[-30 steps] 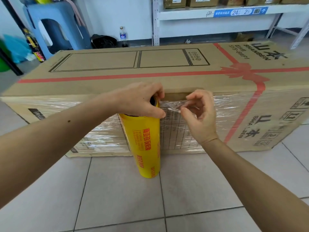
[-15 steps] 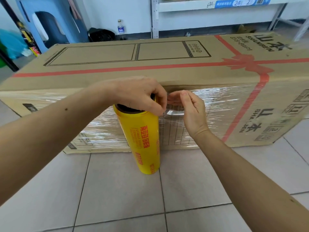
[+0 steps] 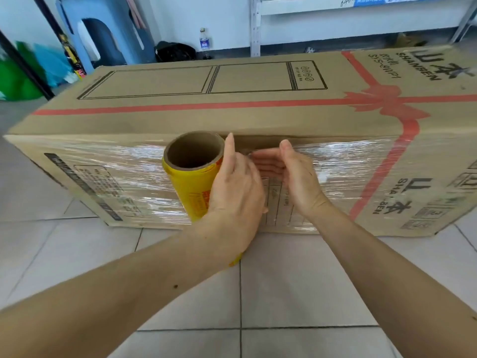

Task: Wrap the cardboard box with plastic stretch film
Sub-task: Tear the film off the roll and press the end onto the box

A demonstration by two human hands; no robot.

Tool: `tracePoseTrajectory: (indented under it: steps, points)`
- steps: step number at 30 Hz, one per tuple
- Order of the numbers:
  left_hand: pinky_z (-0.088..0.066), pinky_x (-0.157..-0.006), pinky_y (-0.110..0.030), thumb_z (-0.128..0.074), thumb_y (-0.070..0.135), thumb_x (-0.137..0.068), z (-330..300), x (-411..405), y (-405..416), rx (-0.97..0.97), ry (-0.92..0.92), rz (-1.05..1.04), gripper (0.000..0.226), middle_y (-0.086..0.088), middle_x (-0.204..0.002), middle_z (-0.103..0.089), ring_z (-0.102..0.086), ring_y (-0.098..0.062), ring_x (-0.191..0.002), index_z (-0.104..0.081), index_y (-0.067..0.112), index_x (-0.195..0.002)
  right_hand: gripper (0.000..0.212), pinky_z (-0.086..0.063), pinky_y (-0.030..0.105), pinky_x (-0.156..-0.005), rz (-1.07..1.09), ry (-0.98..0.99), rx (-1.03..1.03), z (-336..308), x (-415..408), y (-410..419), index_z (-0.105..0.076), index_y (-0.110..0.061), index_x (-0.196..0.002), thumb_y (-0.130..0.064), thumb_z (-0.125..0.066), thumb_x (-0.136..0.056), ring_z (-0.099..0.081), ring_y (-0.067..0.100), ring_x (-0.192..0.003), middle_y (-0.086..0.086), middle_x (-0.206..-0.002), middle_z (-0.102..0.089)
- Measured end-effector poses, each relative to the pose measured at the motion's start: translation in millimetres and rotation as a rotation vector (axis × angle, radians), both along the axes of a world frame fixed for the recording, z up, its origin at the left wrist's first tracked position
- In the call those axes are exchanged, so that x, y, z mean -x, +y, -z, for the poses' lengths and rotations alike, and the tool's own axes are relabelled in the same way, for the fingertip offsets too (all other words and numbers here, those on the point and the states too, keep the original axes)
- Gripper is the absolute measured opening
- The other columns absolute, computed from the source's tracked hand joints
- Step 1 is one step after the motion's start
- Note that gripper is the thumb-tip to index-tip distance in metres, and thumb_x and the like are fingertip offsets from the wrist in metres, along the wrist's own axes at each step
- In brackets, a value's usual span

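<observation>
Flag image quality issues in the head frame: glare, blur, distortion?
Head view: white glare streaks on the stretch film across the cardboard box front; wide-angle lens bows the box's edges; left background smeared by motion blur; left hand and right hand reasonably sharp; lighting even, shadows soft.

The left hand has slid from the yellow roll's top down its side, exposing the open core; the right hand has flattened against the film.
</observation>
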State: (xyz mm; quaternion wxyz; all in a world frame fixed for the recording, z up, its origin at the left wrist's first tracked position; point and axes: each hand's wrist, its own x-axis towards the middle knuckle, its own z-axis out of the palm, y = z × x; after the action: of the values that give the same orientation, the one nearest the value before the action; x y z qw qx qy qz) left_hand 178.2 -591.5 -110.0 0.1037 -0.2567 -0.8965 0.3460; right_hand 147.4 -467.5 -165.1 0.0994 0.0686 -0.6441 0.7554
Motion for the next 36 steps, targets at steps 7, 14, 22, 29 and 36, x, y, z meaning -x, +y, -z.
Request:
tracePoseTrajectory:
  steps: [7,14,22,29,36]
  points:
    - [0.036,-0.102,-0.060,-0.023,0.033,-0.105,57,-11,-25,0.091,0.124,-0.006,0.063,-0.037,-0.158,-0.008,0.004,-0.051,-0.147,-0.006,-0.013,-0.145,0.025,-0.059,0.039,-0.087,-0.011,0.222,-0.662,17,11,18,-0.064,-0.019,-0.118,-0.016,-0.061,-0.093,-0.073,0.010,-0.089,0.001,-0.100,-0.075]
    - [-0.003,-0.123,-0.050,-0.062,0.032,-0.091,50,2,-54,0.091,0.127,0.180,0.053,-0.032,-0.137,-0.055,-0.045,-0.043,-0.136,-0.049,-0.008,-0.122,0.023,-0.056,0.026,-0.091,0.093,0.186,-0.594,19,9,12,-0.070,-0.011,-0.114,-0.010,-0.061,-0.094,-0.071,0.000,-0.095,-0.003,-0.102,-0.076]
    - [-0.021,-0.115,-0.054,-0.033,0.017,-0.103,26,7,2,0.328,0.083,0.101,0.038,-0.026,-0.129,-0.051,-0.045,-0.044,-0.123,-0.044,-0.004,-0.133,0.024,-0.058,0.032,-0.087,0.139,0.224,-0.645,30,3,8,-0.068,-0.017,-0.113,-0.010,-0.062,-0.090,-0.071,0.008,-0.092,-0.003,-0.099,-0.074]
    - [-0.033,-0.097,-0.039,-0.057,0.033,-0.096,7,19,8,0.199,-0.051,0.093,0.041,-0.010,-0.122,-0.049,-0.051,-0.027,-0.109,-0.049,0.013,-0.131,0.034,-0.056,0.031,-0.073,0.035,0.205,-0.724,28,9,14,-0.059,-0.027,-0.113,-0.010,-0.063,-0.084,-0.069,0.009,-0.070,-0.002,-0.081,-0.073]
    - [-0.034,-0.108,-0.038,-0.063,0.053,-0.091,2,20,-14,0.282,-0.174,0.164,0.055,-0.006,-0.126,-0.051,-0.052,-0.026,-0.120,-0.046,0.016,-0.128,0.021,-0.058,0.024,-0.059,-0.006,0.365,-0.715,40,12,15,-0.049,-0.023,-0.108,-0.020,-0.063,-0.093,-0.070,0.003,-0.059,-0.003,-0.074,-0.072]
